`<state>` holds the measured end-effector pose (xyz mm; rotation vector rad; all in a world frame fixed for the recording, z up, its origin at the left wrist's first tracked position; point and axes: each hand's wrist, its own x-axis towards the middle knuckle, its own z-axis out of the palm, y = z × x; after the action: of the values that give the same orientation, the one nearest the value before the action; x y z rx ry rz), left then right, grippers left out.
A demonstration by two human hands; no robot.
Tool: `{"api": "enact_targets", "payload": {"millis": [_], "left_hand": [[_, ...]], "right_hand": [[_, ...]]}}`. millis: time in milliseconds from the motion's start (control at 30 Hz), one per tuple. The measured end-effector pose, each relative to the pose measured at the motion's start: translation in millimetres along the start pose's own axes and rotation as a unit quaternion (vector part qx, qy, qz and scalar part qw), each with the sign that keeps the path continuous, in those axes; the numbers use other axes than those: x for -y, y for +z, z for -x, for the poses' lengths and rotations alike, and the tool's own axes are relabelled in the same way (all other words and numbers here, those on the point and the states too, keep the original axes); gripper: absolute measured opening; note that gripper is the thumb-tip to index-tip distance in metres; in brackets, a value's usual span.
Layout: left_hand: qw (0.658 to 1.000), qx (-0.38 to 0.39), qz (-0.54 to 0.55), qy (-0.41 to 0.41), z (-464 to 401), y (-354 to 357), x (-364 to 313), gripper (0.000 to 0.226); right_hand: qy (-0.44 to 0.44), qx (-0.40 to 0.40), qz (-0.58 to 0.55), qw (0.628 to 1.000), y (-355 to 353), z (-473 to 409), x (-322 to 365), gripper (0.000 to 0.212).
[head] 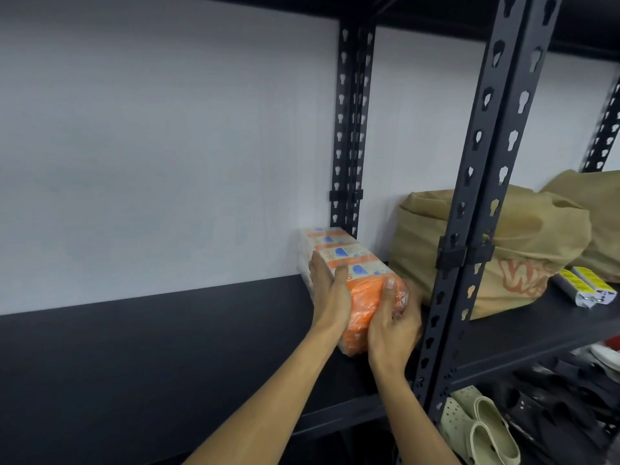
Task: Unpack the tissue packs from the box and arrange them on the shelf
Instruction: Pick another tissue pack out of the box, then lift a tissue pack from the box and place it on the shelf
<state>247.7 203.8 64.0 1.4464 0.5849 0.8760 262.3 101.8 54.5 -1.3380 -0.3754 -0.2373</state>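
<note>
While both hands press on it from either side, the tissue bundle (349, 273) lies on the dark shelf (167, 347), at the shelf's right end and running from near the front edge back to the white wall (167, 146). It is several packs in clear wrap, orange at the near end, with orange bands and blue marks on top. The left hand (330, 290) lies flat and open against the bundle's left side, fingers pointing toward the wall. The right hand (394, 327) is curled around the near right corner, thumb on top of the orange wrap, gripping it. Just right of the bundle stands a black perforated upright (476, 196) at the front edge. Beyond it, on the neighbouring shelf, sit tan paper bags (523, 250) and small yellow-labelled packets (585, 285). Pale clogs (483, 427) rest on the level below.
</note>
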Motion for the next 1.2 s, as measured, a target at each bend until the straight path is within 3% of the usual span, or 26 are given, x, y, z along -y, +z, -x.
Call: {"api": "enact_targets", "payload": {"millis": [67,167,300,433,533,667,767,867,967,1200], "left_hand": [[1.0,0.005,-0.014,0.004,-14,0,11,0.068],[0.999,0.025,-0.015,-0.022,-5,-3,-8,0.086],[0.996,0.072,-0.028,-0.054,25,-26,-27,0.074],[0.979,0.103,-0.17,-0.046,60,-68,-26,0.071],[0.938,0.112,-0.327,-0.027,76,-112,-11,0.063],[0.845,0.158,-0.509,0.034,103,-158,-2,0.053],[0.789,0.175,-0.586,0.056,138,-182,-2,0.059],[0.758,0.167,-0.627,0.07,175,-203,0,0.062],[0.735,0.147,-0.655,0.097,206,-226,4,0.063],[0.728,0.127,-0.654,0.163,257,-280,6,0.064]], "right_hand": [[0.006,0.005,0.005,1.0,0,-2,-1,0.048],[0.029,0.014,0.008,0.999,2,-5,-5,0.055],[0.043,0.024,0.027,0.998,-2,0,-4,0.065],[0.06,0.027,0.082,0.995,-5,16,2,0.075],[0.079,0.028,0.125,0.989,-8,33,6,0.072],[0.077,0.04,0.191,0.978,-16,65,7,0.073],[0.021,0.064,0.245,0.967,-24,99,5,0.069],[0.005,0.109,0.337,0.935,-29,128,1,0.071],[-0.002,0.17,0.401,0.9,-32,156,-1,0.058],[-0.071,0.229,0.396,0.886,-34,235,12,0.057]]}}
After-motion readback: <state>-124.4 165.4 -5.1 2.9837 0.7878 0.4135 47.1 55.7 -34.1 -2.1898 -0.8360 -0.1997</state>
